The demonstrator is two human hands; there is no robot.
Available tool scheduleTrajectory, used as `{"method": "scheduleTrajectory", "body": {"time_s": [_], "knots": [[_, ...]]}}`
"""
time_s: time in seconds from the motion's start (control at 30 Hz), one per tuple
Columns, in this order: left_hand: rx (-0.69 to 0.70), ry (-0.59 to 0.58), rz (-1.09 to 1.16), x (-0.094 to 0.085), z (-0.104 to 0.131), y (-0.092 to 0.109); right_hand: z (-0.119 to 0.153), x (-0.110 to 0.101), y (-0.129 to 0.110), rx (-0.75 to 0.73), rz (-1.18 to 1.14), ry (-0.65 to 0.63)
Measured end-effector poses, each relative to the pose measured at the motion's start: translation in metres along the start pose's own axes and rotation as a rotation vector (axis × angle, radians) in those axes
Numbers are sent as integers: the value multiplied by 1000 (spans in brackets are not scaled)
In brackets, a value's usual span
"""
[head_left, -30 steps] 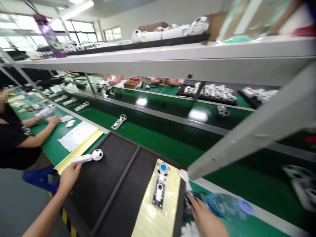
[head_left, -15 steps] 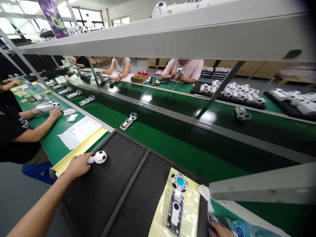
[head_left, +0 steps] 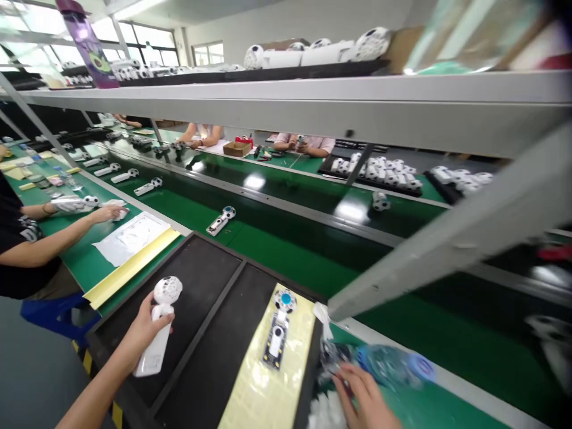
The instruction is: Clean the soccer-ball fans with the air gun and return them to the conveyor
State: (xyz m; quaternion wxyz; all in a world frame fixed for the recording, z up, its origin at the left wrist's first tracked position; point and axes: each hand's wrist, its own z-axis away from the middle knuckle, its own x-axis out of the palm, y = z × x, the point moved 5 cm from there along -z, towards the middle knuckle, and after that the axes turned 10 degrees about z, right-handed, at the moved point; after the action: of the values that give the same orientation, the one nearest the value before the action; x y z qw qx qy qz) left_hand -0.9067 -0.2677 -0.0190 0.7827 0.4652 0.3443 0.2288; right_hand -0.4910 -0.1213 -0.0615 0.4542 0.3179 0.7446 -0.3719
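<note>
Gripping the white ball-headed device (head_left: 153, 353) over the black tray (head_left: 203, 265), the left hand (head_left: 142, 328) is closed; the right hand (head_left: 367, 400), half-curled, hold unclear, is at clear plastic (head_left: 329, 356), seemingly needing a careful pinch.

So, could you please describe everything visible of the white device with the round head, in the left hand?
The white handheld device looks like plastic: a handle with faint print near its lower end, and a round head full of openings. The bare left hand grips it near the head, holding it slanted over the black divided tray; tray contact is unclear.
</note>
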Motion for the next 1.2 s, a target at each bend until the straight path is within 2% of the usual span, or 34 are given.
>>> {"method": "scheduleTrajectory", "body": {"time_s": [0.1, 0.17, 0.23, 0.3, 0.4, 0.5, 0.63, 0.73, 0.83, 0.9, 0.97, 1.03, 1.1, 1.2], "knots": [[-105, -26, 321, 36, 62, -6, 20, -38, -19, -21, -254, 38], [-164, -31, 477, 63, 105, -9, 30, -66, -29, -68, -367, -2], [-244, -85, 628, 96, 150, -12, 40, -97, -30, -97, -429, 63], [-329, -153, 715, 130, 194, -12, 54, -125, -26, -180, -452, 137], [-386, -305, 680, 179, 251, -7, 78, -162, -13, -326, -452, 189], [-360, -427, 589, 214, 289, 5, 99, -195, 7, -304, -472, 192], [-322, -484, 496, 242, 317, 16, 121, -231, 33, -305, -431, 236], [-382, -501, 479, 259, 331, 17, 138, -241, 52, -318, -389, 247], [-463, -512, 495, 276, 345, 19, 155, -239, 65, -340, -444, 252], [-465, -538, 495, 287, 354, 22, 162, -233, 75, -224, -680, 251], [-421, -585, 465, 297, 361, 27, 169, -222, 87, -43, -1004, 255], [-386, -628, 394, 306, 367, 30, 176, -211, 97, 104, -1217, 264], [-363, -673, 312, 314, 371, 30, 181, -203, 108, 238, -1247, 246], [-292, -749, 204, 326, 372, 32, 180, -204, 123, 380, -1082, 143]]}}
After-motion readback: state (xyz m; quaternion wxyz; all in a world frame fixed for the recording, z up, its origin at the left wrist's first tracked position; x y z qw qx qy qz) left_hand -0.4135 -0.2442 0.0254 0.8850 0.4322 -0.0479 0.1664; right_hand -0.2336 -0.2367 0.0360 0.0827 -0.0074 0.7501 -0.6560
